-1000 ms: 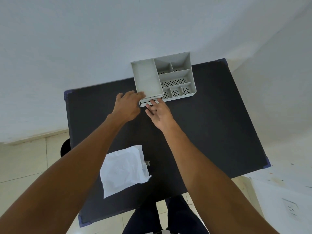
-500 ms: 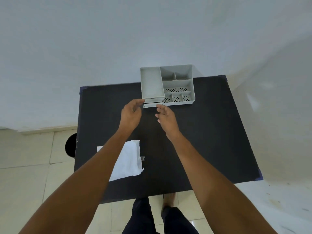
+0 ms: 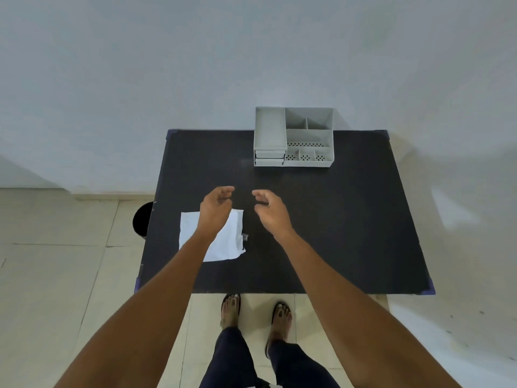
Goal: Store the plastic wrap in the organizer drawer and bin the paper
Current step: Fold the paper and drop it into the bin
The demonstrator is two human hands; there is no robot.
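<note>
A grey organizer (image 3: pixel 293 135) with several compartments stands at the far edge of the black table (image 3: pixel 335 219). Its two small drawers (image 3: pixel 270 158) at the front left sit flush with the front. A white sheet of paper (image 3: pixel 226 242) lies on the table's left side, partly under my left forearm. My left hand (image 3: pixel 216 205) hovers above the paper's far edge, fingers loosely curled and empty. My right hand (image 3: pixel 270 210) hangs beside it over bare table, also loosely curled and empty. No plastic wrap is visible, only a tiny clear scrap (image 3: pixel 245 236) by the paper's right edge.
A black round bin (image 3: pixel 142 219) stands on the tiled floor, just left of the table's left edge. A white wall rises behind the table. My feet in sandals (image 3: pixel 257 312) are at the table's near edge.
Both hands have pulled back from the organizer's drawer front toward me, to the middle of the table. The drawer, slightly out before, now sits flush. The camera has backed away.
</note>
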